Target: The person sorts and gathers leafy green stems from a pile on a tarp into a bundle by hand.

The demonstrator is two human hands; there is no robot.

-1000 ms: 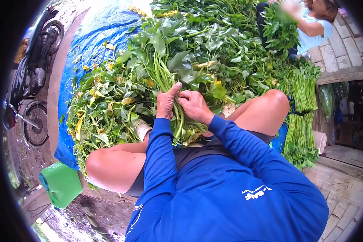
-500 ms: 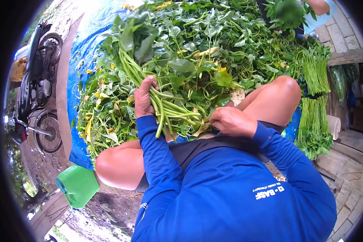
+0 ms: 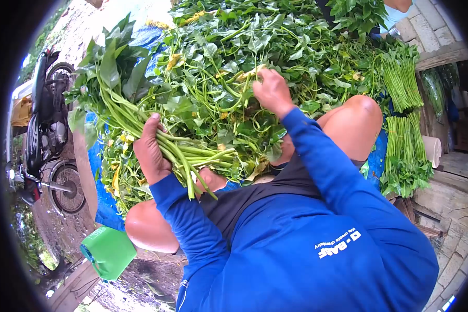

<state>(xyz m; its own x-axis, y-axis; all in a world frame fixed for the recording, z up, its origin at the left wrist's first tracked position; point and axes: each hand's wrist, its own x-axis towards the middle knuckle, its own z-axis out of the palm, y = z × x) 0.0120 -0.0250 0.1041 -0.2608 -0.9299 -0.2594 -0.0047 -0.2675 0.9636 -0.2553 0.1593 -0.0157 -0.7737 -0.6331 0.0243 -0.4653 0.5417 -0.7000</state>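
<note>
My left hand (image 3: 152,148) is closed around a bunch of water spinach (image 3: 120,106), its leaves toward the upper left and its cut stem ends above my lap. My right hand (image 3: 273,92) reaches over a large heap of loose water spinach (image 3: 213,112). Its fingers are bent together at the heap, beside a yellowed leaf (image 3: 248,74); what lies between them is too hidden to make out.
Tied bundles of stems (image 3: 401,83) lie at the right. Another person's arm (image 3: 399,4) shows at the top right, near a held leafy bunch (image 3: 360,15). Blue tarp (image 3: 108,207) lies under the heap. A green container (image 3: 109,253) and a motorcycle (image 3: 49,125) are on the left.
My right hand has moved from beside the cut stem ends near my lap, up and forward onto the heap. My left hand has shifted left and down with the bunch.
</note>
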